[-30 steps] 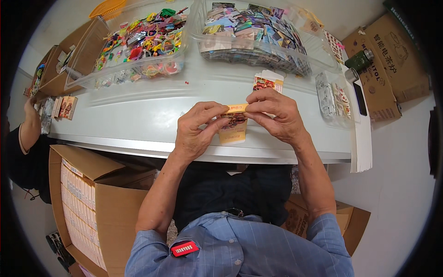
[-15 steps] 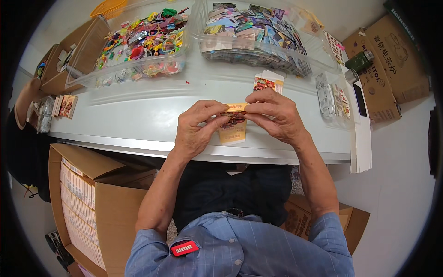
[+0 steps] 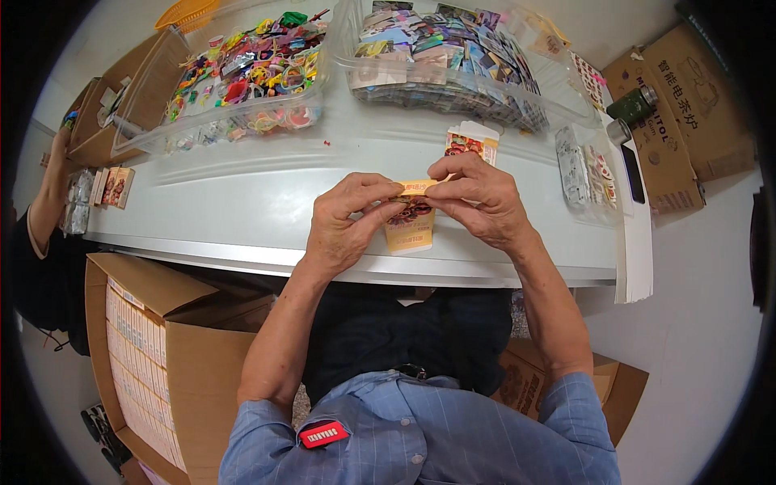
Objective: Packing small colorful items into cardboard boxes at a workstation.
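Note:
A small yellow carton (image 3: 411, 236) with a red-and-dark picture is held upright near the table's front edge. My left hand (image 3: 343, 220) pinches its upper left corner between thumb and fingers. Across from it, my right hand (image 3: 487, 204) grips the upper right corner the same way, and the fingers of both press along the yellow top flap. The fingertips partly cover the picture. Just behind my right hand lies another printed carton (image 3: 470, 139) with a white open end; its lower part is hidden.
A clear bin of colourful trinkets (image 3: 259, 77) and a clear bin of glossy cards (image 3: 453, 56) stand at the back. Small boxes (image 3: 117, 186) sit at left beside another person's arm (image 3: 52, 182). At right are a clear tray (image 3: 578, 174), a phone (image 3: 632, 172) and a green bottle (image 3: 634, 105).
Both hands keep their pinch on the carton, with only a slight shift of the right fingers along the top flap. At far left, the other person's arm has moved a little.

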### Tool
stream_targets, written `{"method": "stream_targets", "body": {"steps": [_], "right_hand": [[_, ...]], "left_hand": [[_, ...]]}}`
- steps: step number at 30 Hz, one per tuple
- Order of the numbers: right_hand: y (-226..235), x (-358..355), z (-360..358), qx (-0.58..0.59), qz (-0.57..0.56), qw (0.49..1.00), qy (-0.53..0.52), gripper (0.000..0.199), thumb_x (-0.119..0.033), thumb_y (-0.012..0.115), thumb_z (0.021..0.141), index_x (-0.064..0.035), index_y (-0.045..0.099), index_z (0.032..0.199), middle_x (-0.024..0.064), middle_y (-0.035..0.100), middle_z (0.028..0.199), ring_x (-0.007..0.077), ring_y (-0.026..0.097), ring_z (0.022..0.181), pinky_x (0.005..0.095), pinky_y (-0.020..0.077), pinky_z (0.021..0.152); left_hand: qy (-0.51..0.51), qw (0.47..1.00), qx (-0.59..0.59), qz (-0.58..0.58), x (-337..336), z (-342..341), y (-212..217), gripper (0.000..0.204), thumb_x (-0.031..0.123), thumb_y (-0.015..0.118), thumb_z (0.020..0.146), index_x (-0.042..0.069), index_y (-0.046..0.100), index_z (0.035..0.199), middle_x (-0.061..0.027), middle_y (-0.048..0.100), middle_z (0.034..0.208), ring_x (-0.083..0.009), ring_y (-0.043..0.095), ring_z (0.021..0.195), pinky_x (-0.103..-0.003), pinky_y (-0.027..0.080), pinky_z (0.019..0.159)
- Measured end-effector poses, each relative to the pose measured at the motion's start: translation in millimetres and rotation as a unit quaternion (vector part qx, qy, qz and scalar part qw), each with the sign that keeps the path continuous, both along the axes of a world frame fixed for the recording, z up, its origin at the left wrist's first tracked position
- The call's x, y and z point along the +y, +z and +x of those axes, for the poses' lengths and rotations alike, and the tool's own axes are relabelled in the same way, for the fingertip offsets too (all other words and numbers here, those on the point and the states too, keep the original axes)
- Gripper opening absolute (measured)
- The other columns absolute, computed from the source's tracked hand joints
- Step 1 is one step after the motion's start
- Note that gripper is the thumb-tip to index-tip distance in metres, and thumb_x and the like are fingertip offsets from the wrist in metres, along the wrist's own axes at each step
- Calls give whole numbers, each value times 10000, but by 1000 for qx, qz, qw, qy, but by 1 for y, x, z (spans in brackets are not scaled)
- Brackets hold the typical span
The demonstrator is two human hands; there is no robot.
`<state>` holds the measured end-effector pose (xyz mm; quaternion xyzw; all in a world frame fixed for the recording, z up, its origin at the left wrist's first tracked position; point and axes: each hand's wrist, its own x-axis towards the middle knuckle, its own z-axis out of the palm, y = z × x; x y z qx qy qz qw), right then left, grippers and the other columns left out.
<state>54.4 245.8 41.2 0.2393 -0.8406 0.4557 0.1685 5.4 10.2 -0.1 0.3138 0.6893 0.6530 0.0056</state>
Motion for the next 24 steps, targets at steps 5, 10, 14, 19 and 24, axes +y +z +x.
{"method": "stream_targets", "body": {"steps": [5, 10, 14, 19, 24], "right_hand": [[-4, 3, 3, -11, 0, 1000, 7, 281, 59, 796, 799, -84, 762, 1039, 83, 676, 1093, 183, 670, 957, 298, 566, 796], [-11, -7, 8, -7, -38, 999, -20, 293, 69, 785, 805, -81, 761, 1057, 88, 676, 1103, 188, 671, 983, 300, 562, 848], [-18, -7, 8, -3, -47, 999, -17, 295, 88, 767, 808, -72, 767, 1056, 96, 674, 1112, 175, 665, 1005, 292, 562, 862], [7, -12, 17, -96, -188, 974, -78, 276, -8, 686, 918, -41, 699, 1192, 100, 687, 1074, 154, 667, 865, 269, 563, 739], [10, 6, 44, -435, -477, 763, -31, 483, -247, 549, 1053, -26, 445, 1470, 139, 710, 979, 190, 677, 647, 293, 580, 582]], "left_hand": [[4, 1000, 7, -20, 3, 1, 3, 260, 10, 784, 850, 66, 757, 1102, -114, 712, 1071, -176, 699, 949, -281, 597, 736], [-6, 1000, -12, -2, 2, 4, 5, 256, -13, 772, 857, 47, 751, 1105, -117, 698, 1108, -176, 684, 981, -278, 589, 772], [0, 1000, -12, 6, 2, 5, 1, 263, -26, 774, 850, 51, 753, 1101, -108, 700, 1107, -170, 682, 976, -268, 588, 772], [49, 994, 97, -8, -1, 9, 13, 267, -10, 774, 850, 91, 766, 1097, -110, 704, 1082, -197, 699, 933, -287, 587, 707], [87, 902, 420, -53, -5, 20, 42, 354, -30, 787, 694, 93, 770, 1026, -98, 708, 1060, -270, 695, 937, -337, 597, 756]]}}
